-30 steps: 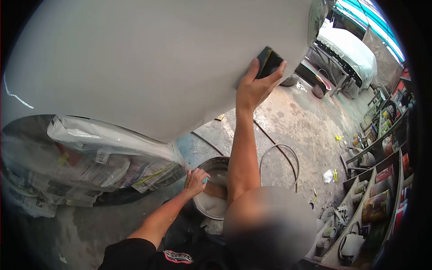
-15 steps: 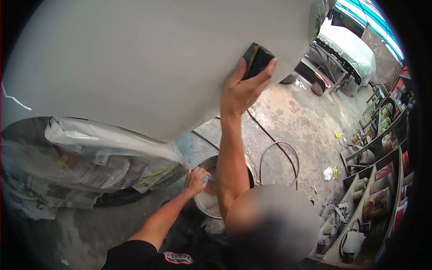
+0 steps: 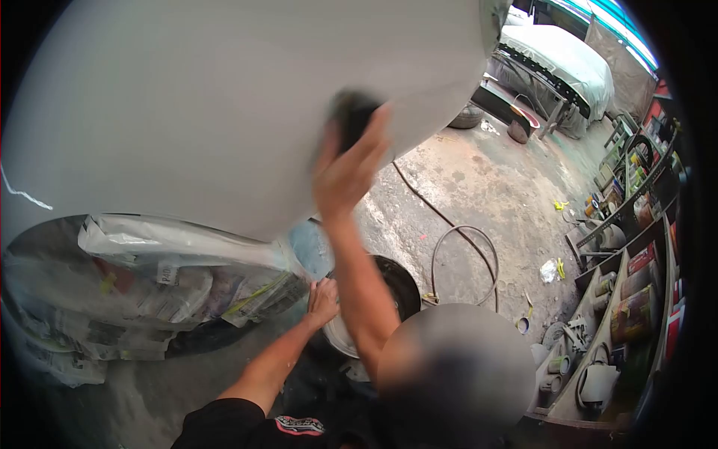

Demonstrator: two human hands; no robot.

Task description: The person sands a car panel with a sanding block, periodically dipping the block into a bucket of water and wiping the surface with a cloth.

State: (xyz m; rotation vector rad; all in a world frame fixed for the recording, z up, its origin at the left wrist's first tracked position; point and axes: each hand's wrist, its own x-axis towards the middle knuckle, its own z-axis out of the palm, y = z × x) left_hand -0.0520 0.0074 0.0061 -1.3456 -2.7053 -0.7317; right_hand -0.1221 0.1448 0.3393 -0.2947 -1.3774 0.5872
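Observation:
My right hand (image 3: 348,176) grips a dark sanding block (image 3: 354,120) against the smooth grey body panel (image 3: 209,97); both are blurred by motion. Lower down, my left hand (image 3: 323,302) is closed at the left rim of a round basin (image 3: 338,340) with pale liquid in it. What its curled fingers hold is too small to tell. Left of that hand, crumpled plastic and newspaper masking (image 3: 187,288) covers the wheel area below the panel.
A dark hose (image 3: 493,262) loops on the stained floor (image 3: 479,172) beyond the basin. Shelves with cans (image 3: 636,318) line the right side. A covered car part (image 3: 561,60) rests on a stand at the upper right. A blurred rounded grey shape (image 3: 460,374) fills the bottom middle.
My right hand has moved left and slightly down with the block. The view has shifted, exposing more of the basin's dark far side. My left hand stays by the rim; the blue item at its fingers no longer shows.

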